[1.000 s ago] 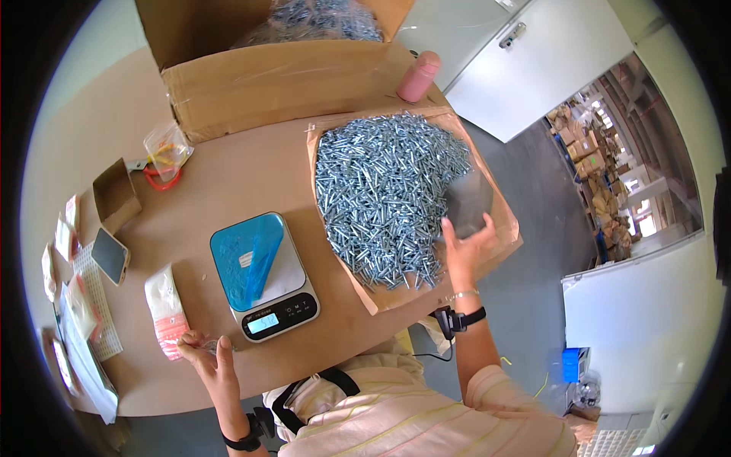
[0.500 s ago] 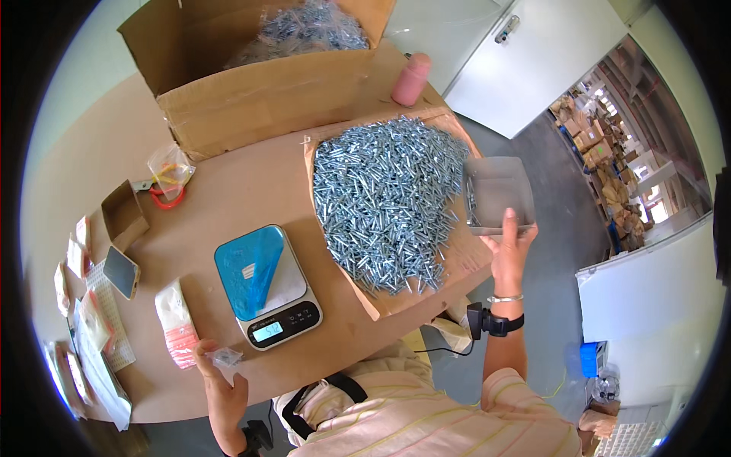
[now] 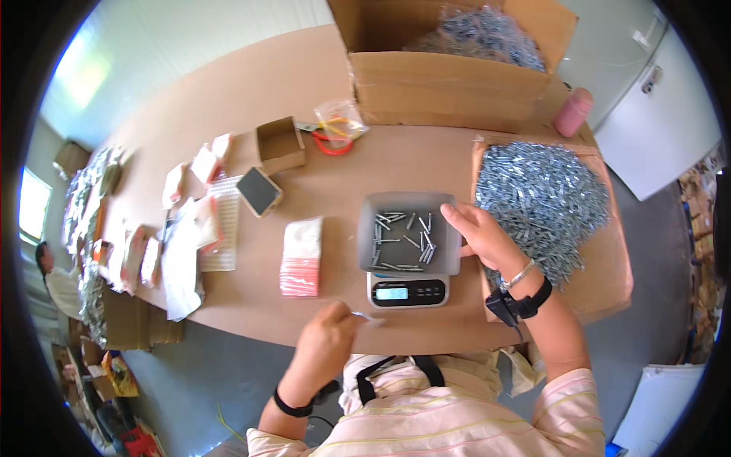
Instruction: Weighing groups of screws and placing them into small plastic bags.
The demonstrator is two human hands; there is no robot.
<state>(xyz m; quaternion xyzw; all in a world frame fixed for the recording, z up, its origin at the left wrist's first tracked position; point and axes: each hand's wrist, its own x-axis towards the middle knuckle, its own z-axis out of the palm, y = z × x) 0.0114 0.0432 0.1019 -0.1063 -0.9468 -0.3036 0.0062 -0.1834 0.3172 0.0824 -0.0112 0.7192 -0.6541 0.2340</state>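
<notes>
Large open brown cardboard box at top centre of frame, flaps up, grey metal pieces inside. Small open brown carton upper left of centre. Clear plastic bag just right of it, red and yellow items inside. Stack of flat white packets with red-pink edges at centre left. More white-and-red packets along left side. Scale display, small pale-blue lit rectangle on black front panel, lower centre.
</notes>
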